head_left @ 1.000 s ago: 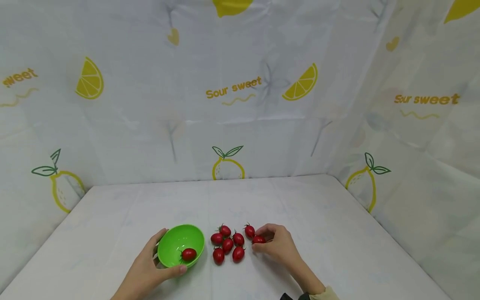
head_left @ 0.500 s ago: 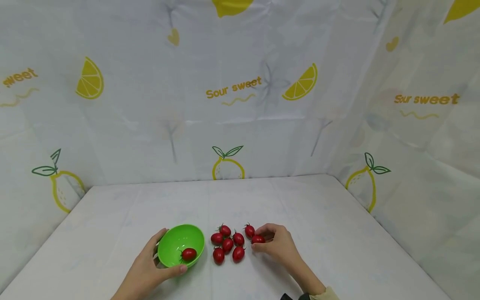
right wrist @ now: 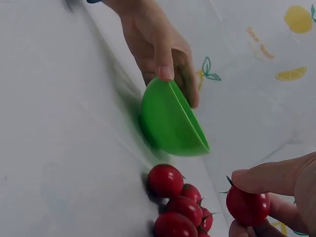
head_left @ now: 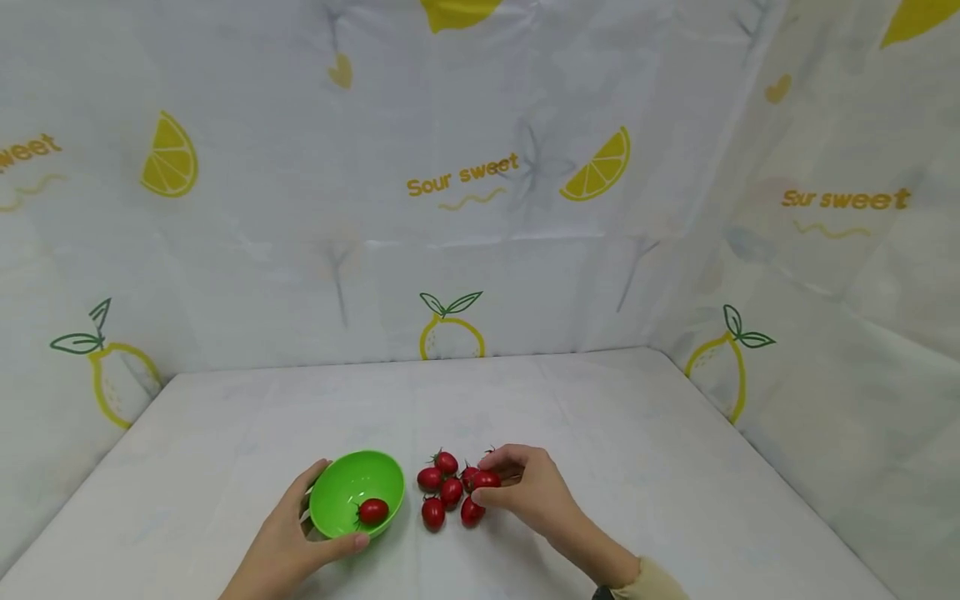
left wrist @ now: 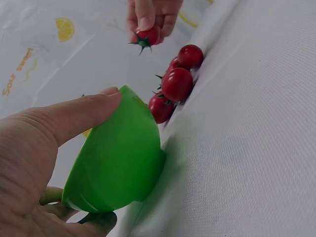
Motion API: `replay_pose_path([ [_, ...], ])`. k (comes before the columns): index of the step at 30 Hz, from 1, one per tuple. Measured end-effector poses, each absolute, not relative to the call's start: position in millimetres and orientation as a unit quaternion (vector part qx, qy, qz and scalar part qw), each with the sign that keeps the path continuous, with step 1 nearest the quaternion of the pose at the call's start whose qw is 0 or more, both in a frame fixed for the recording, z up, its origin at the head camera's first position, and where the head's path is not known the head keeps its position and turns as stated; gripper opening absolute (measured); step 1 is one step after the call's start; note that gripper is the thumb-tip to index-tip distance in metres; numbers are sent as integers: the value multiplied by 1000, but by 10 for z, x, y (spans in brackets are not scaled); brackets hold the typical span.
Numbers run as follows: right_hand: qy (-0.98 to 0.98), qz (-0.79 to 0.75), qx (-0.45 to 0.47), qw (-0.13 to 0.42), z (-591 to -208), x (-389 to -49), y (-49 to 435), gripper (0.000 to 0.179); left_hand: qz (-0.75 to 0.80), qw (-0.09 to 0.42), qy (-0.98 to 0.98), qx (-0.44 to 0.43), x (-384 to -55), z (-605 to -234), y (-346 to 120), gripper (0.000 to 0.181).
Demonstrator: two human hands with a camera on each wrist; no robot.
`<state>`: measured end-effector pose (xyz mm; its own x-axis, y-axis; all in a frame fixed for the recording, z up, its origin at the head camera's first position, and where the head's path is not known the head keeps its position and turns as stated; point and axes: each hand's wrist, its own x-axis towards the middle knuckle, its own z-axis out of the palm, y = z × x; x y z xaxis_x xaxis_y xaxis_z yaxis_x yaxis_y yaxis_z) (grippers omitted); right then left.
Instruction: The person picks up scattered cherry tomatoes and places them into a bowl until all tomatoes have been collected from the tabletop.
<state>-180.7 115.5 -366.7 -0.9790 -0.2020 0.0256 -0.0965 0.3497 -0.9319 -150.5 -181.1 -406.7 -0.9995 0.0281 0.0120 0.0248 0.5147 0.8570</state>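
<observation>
The table (head_left: 600, 417) is stretching from the hands back to a lemon-print curtain (head_left: 262, 183), its right edge lying well apart from the right hand (head_left: 528, 487). A strip of tabletop is showing between the green bowl (head_left: 348, 483) and the loose tomatoes (head_left: 451, 492). The left hand (head_left: 287, 537) is gripping the bowl's left side, thumb pressing near the rim; one small tomato (head_left: 372, 511) is lying inside. The right hand is pinching a held tomato (head_left: 486, 479) between thumb and fingers, above the table.
</observation>
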Motion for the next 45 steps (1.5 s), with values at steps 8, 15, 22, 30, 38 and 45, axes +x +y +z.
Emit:
replay_pose_path([
  [8, 794, -594, -110, 66, -3505, -1826, 756, 30, 475, 3, 880, 1, -1526, -4070, -1774, 107],
  [15, 799, -580, -149, 54, -3596, -1922, 456, 30, 474, 7, 880, -1, -1528, -4050, -1749, 105],
  [22, 805, -570, -160, 36, -3699, -1914, 277, 29, 483, 8, 875, -3, -1525, -4045, -1739, 105],
  [30, 808, -566, -165, 23, -3743, -1906, 190, 28, 488, 6, 873, -4, -1504, -4037, -1756, 104],
  [38, 811, -559, -173, 21, -3731, -1898, 164, 28, 493, 2, 870, -2, -1494, -4047, -1780, 104],
  [45, 808, -564, -170, 24, -3748, -1896, 143, 29, 491, 5, 871, -7, -1480, -4056, -1802, 105],
])
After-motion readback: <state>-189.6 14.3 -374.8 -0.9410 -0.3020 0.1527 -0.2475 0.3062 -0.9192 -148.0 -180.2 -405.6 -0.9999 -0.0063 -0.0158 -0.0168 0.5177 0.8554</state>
